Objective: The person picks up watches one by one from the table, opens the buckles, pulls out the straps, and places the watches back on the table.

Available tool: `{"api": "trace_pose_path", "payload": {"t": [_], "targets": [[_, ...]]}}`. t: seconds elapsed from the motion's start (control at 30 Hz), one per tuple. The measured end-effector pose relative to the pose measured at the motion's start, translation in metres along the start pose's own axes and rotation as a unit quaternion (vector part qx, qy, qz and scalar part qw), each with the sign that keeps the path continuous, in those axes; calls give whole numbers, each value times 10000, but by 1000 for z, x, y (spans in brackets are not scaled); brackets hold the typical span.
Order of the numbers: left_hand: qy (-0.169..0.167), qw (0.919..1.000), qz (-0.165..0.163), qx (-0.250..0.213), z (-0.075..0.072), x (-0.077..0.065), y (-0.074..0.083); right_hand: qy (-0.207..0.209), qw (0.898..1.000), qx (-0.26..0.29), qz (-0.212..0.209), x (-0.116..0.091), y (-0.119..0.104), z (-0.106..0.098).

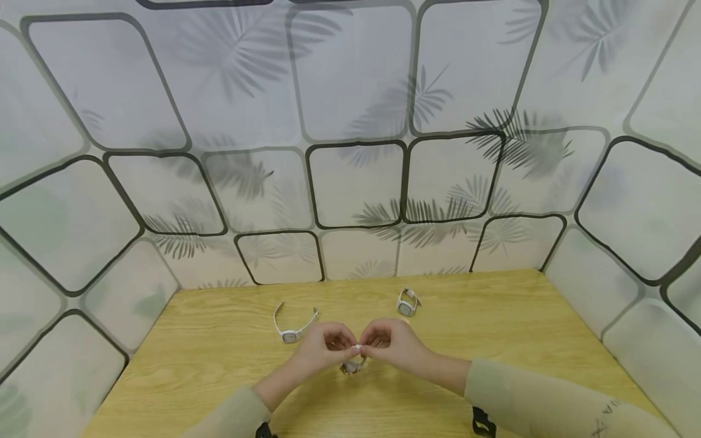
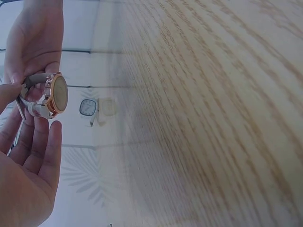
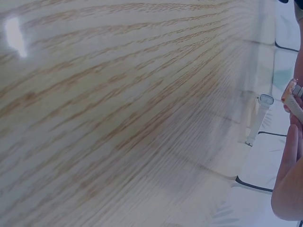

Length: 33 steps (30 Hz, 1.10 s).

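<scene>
A wristwatch with a rose-gold round case (image 2: 59, 93) and a pale strap hangs between my two hands, the dial facing away from them. My left hand (image 1: 320, 350) pinches one side of the strap between thumb and fingers. From the other side, my right hand (image 1: 398, 348) pinches the strap too, and the fingertips of both hands meet over it. The strap curves back from the case into a loop in the left wrist view. Only part of the watch (image 3: 289, 91) shows in the right wrist view, at its edge.
A white square-faced watch (image 1: 290, 336) lies with its strap spread apart, beyond the left hand. Another white watch (image 1: 406, 308), its strap looped, stands on the wooden table (image 1: 219, 383) beyond the right hand. Patterned fabric walls (image 1: 356, 182) enclose the table's back and sides.
</scene>
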<state>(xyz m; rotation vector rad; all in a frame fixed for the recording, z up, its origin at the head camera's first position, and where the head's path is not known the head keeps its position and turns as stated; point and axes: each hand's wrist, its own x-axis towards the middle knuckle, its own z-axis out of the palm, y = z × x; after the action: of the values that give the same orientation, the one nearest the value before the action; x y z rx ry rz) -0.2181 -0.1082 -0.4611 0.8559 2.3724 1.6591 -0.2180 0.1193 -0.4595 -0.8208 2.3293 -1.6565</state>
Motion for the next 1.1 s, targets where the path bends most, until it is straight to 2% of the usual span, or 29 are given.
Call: {"api": "trace_pose_path", "payload": {"t": [0.3,0.87,1.1], "targets": [[-10,9999,-124,-45,3,1,0,81,9999,-129,25,0,0,2],[80,9997,-199,-95,5,2,1,234,9996,124,41,-1,1,5],[166,9998,-18,-69,4,1,-1,226,9995,235,-4,-2,1,5]]}}
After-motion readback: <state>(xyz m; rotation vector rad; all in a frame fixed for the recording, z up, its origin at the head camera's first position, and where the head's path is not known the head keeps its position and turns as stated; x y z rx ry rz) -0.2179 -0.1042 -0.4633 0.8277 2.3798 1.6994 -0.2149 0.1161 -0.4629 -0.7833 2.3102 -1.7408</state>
